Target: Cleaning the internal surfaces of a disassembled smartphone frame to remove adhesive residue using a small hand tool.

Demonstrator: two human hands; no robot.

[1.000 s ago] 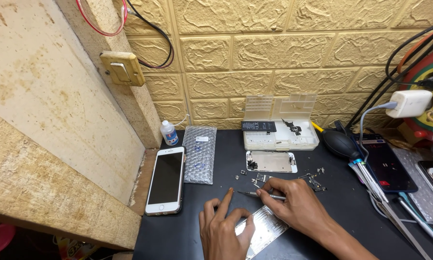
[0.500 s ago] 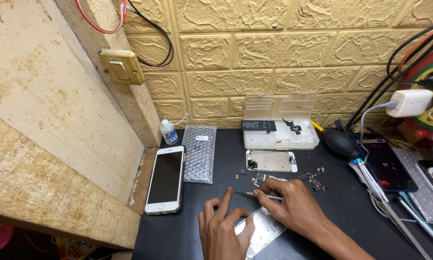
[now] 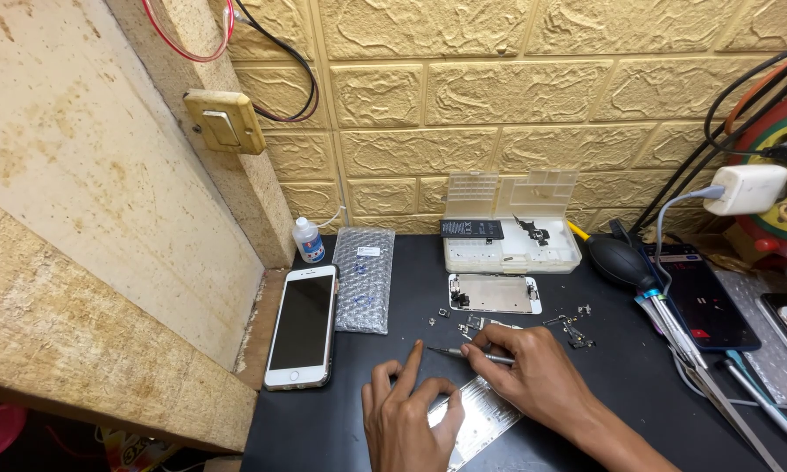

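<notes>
Left hand (image 3: 408,418): pressed flat on the silver phone frame (image 3: 477,419), fingers spread, grasping nothing.
Right hand (image 3: 533,378): pinched around a thin screwdriver (image 3: 463,353), tip pointing left, just above the frame.
Phone frame: flat on the black mat (image 3: 341,411), at the near edge, partly under both hands.
Loose parts (image 3: 568,328): scattered just beyond the hands.
White phone (image 3: 302,325): face up, left of the hands.
Bubble-wrap pouch (image 3: 364,280): beside that phone.
Parts box (image 3: 511,223): open, against the wall.
</notes>
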